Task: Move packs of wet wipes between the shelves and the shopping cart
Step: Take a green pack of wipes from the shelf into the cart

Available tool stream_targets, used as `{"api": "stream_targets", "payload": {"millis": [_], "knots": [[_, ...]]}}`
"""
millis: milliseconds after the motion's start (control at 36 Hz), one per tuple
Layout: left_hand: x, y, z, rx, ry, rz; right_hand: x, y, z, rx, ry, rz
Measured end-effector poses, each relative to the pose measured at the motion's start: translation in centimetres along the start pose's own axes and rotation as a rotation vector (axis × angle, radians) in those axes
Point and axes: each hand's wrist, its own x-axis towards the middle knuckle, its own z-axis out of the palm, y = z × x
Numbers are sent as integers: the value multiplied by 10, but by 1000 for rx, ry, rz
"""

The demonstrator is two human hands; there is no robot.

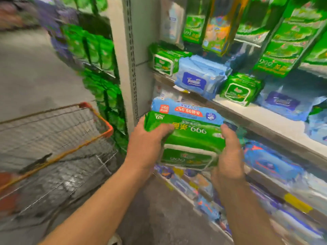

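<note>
I hold a green pack of wet wipes [189, 140] between both hands in front of the shelves. My left hand [145, 145] grips its left end, thumb curled over the top. My right hand [228, 154] grips its right end. A blue pack [184, 110] lies just behind the green one, touching it; whether I hold it too I cannot tell. The wire shopping cart [58, 138] with an orange rim stands to the left, below my left arm.
The middle shelf [261, 117] carries green packs [162, 62] and blue packs [198, 80]. More packs fill the lower shelves [265, 160] and hang above. A grey upright post [127, 59] separates the shelf bays. The picture is blurred.
</note>
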Motion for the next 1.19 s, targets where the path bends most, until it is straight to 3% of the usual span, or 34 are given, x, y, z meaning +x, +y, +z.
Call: {"api": "stream_targets", "payload": {"millis": [250,611,806,1194], "knots": [[25,30,-146,-96,185,-18,-14,75,136,-123,-296,164],[82,54,-354,-101,413,-78,-39,221,315,-246,-441,392],[100,51,-422,-211,513,-140,-43,277,377,-344,-484,415],[197,10,-518,-225,758,-315,14,393,471,-575,-614,650]]}}
